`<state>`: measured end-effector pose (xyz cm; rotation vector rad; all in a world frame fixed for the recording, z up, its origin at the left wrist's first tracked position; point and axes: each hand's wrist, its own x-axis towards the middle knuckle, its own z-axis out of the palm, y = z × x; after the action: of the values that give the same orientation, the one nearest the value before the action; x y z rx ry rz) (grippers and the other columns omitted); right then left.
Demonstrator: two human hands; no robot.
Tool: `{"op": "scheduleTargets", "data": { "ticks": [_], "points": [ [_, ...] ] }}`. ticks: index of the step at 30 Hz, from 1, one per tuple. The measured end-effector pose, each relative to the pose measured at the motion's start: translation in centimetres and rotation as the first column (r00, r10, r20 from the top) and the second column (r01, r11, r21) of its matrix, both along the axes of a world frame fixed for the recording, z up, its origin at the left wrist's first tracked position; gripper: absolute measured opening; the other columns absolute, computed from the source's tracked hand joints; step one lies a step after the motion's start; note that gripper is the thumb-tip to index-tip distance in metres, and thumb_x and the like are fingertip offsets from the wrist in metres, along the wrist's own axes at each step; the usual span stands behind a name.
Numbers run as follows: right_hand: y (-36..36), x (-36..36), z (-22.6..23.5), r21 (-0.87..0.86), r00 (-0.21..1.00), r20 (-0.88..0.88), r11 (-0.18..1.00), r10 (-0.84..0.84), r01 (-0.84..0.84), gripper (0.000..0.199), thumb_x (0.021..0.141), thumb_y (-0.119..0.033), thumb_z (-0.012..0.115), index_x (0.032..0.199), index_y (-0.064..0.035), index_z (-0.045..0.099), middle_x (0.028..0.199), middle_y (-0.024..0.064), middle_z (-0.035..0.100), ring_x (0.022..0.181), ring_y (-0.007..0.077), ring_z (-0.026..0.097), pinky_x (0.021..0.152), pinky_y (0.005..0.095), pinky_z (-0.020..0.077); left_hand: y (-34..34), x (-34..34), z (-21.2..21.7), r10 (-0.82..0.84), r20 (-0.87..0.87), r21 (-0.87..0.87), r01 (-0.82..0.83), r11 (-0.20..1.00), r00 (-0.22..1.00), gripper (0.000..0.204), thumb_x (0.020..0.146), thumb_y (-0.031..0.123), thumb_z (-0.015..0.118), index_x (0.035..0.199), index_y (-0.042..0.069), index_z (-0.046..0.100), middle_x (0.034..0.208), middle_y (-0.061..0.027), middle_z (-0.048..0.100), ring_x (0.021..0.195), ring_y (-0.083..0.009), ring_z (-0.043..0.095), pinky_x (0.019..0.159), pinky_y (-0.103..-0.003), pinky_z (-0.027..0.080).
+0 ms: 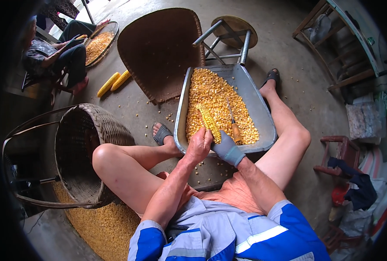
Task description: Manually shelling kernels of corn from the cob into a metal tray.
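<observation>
1. Closest to us, blue-and-grey work clothing (206, 241) fills the bottom, bare knees spread around a grey trough (256, 93).
2. Over at far left, a seated co-worker (39, 54) grips a corn cob of their own, beside a round tray (116, 37) bearing kernels.
3. Just this side of that, a woven basket (117, 128) lies tipped over, mouth facing left, with a golden grain heap (104, 232) below it.
4. Two loose cobs (108, 85) sit side by side on the floor, and next along stands a big brown woven scoop (158, 50), near the trough's left edge.
5. Now the action! Bare left hand (200, 143), fingers curled tight, presses the yellow corn cob (207, 119) above the trough's near edge.
6. Gloved right hand (227, 147) has its lower end, closed round it too.
7. Yellow kernels (208, 89) carpet the trough, and a wooden-handled spike (236, 132) rests on them toward the near right corner.
8. Beyond the far edge, a round-seated stool (245, 22) lies toppled; well off right, a small dark-red stool (339, 153) stands.
</observation>
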<state>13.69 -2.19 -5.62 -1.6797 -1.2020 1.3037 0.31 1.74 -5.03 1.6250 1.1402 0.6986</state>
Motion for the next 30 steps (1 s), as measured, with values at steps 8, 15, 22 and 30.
{"op": "scheduleTargets", "data": {
  "ticks": [8, 15, 22, 30],
  "points": [
    [-0.2, 0.1, 0.0, -0.196, 0.977, -0.182, 0.978, -0.114, 0.078, 0.026, 0.080, -0.018, 0.065, 0.099, -0.0017, 0.057, 0.075, 0.0006, 0.060, 0.061, 0.0088, 0.054, 0.052, 0.0260, 0.0453, 0.0, 0.2, -1.3, 0.121, 0.082, -0.074, -0.115, 0.991, 0.989, 0.022, 0.093, 0.018, 0.047, 0.093, -0.002, 0.057, 0.069, -0.0105, 0.057, 0.062, -0.0178, 0.054, 0.060, -0.031, 0.045],
    [-0.2, 0.1, -3.1, -0.203, 0.995, 0.006, 0.974, -0.099, 0.099, 0.051, 0.073, -0.035, 0.071, 0.102, 0.0042, 0.055, 0.087, 0.0203, 0.066, 0.085, 0.0291, 0.065, 0.072, 0.0375, 0.0506, 0.2, 0.5, -1.2, 0.054, 0.056, -0.254, -0.038, 0.966, 0.997, 0.032, 0.091, 0.028, 0.058, 0.092, -0.004, 0.059, 0.075, -0.0067, 0.061, 0.067, -0.0119, 0.054, 0.062, -0.028, 0.045],
    [0.4, 0.6, 1.2, -0.457, 0.919, -0.326, 0.888, -0.220, 0.050, 0.043, 0.078, -0.029, 0.069, 0.106, 0.0013, 0.055, 0.089, 0.0163, 0.066, 0.083, 0.0263, 0.065, 0.074, 0.0362, 0.0513, 0.4, 0.1, -1.8, 0.189, 0.347, -0.493, 0.007, 0.870, 0.918, 0.024, 0.096, 0.025, 0.051, 0.099, 0.002, 0.057, 0.073, 0.0004, 0.054, 0.059, -0.0032, 0.045, 0.050, -0.019, 0.036],
    [-0.9, -0.9, -2.1, -0.096, 0.989, 0.139, 0.994, -0.046, 0.060, 0.044, 0.076, -0.026, 0.070, 0.107, 0.0020, 0.056, 0.095, 0.0162, 0.066, 0.086, 0.0260, 0.064, 0.077, 0.0362, 0.0492, 0.8, 0.4, 1.0, 0.138, 0.078, -0.334, -0.105, 0.937, 0.987, 0.036, 0.095, 0.033, 0.051, 0.087, -0.002, 0.056, 0.068, -0.0050, 0.058, 0.063, -0.0114, 0.054, 0.058, -0.028, 0.044]
  ]
}}
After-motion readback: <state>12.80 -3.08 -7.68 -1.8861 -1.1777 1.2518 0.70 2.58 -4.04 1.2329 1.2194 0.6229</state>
